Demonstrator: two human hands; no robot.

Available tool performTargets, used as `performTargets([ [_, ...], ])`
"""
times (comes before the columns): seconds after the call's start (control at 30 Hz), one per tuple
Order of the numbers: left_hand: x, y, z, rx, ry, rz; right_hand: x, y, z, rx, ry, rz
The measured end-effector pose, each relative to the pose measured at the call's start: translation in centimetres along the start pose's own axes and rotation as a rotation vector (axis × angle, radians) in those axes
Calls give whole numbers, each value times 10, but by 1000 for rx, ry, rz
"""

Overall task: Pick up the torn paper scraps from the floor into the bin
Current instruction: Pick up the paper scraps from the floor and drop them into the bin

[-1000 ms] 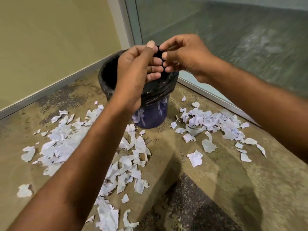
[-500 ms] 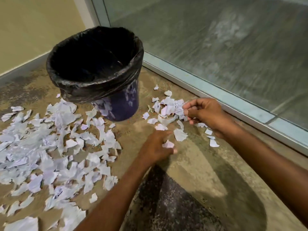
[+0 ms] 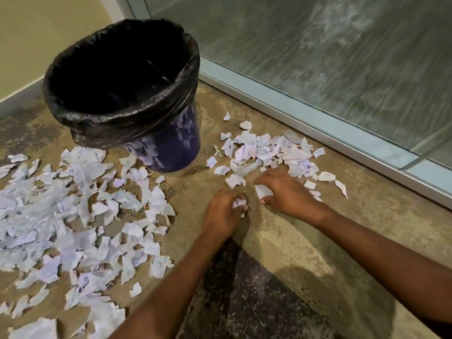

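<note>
A dark blue bin [image 3: 171, 150] lined with a black bag [image 3: 122, 69] stands on the floor at the upper left. White torn paper scraps lie in a small heap [image 3: 269, 150] to the right of the bin and in a large spread [image 3: 73, 216] to its left. My left hand [image 3: 223, 211] is down on the floor in front of the small heap, fingers curled round a crumpled scrap [image 3: 238, 204]. My right hand [image 3: 286, 189] is beside it at the heap's near edge, fingers and thumb closed on another scrap [image 3: 263, 191].
A glass panel in a metal frame [image 3: 318, 128] runs along the floor behind the small heap. A yellow wall [image 3: 36, 33] with a skirting meets the floor behind the bin. Bare brownish floor [image 3: 281, 253] lies between my forearms.
Both hands came down from above the bin's mouth to the floor right of the bin. The left hand has closed round a scrap, and the right has drawn back to the heap's near edge.
</note>
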State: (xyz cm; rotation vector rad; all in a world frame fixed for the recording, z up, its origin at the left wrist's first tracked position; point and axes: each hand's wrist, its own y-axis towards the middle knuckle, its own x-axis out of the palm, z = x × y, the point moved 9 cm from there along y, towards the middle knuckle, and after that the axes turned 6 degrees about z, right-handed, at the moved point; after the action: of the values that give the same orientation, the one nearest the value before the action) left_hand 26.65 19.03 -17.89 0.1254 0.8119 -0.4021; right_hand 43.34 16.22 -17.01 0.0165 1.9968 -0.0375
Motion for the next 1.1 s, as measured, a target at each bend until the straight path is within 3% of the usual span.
performTargets([
  [0.2, -32, 32, 0, -35, 19, 131, 0, -1, 0, -28, -40, 86],
  [0.43, -20, 60, -12, -71, 86, -1, -2, 5, 1, -2, 125, 133],
  [0.6, -17, 68, -19, -49, 121, 64, -10, 28, -1, 81, 222, 210],
  [0.8, -26, 65, -28, -32, 81, 154, 14, 52, -16, 188, 155, 10],
  [0.97, -49, 69, -29, -59, 28, 253, 22, 57, -27, 123, 64, 109],
  [1.1, -51, 90, -40, -141, 108, 193, 20, 59, -34, 65, 84, 164],
])
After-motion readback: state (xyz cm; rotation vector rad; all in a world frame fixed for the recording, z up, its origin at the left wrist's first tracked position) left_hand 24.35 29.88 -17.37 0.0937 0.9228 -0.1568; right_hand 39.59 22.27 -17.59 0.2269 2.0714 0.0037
